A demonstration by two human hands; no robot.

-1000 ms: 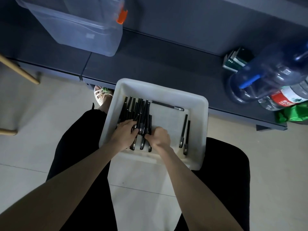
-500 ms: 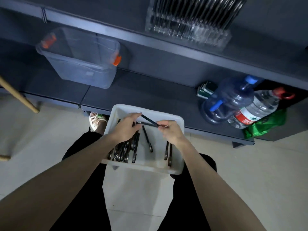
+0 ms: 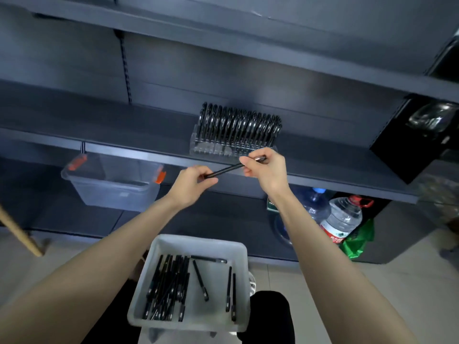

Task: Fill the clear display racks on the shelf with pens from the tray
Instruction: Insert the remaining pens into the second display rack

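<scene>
Head camera: 1 black pen (image 3: 226,170) slants between 2 hands, left hand (image 3: 191,184) pinching its lower end, right hand (image 3: 265,170) its upper end. It hangs just before the clear display rack (image 3: 211,148).

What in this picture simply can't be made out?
Head view:
- Free slots in the clear rack: its right front corner is behind the right hand.
- Print on the held pen: too small, and partly covered by that hand and the left hand.
- Water bottle label: blurred, too small.
- What supports the tray: hidden beneath it.
</scene>
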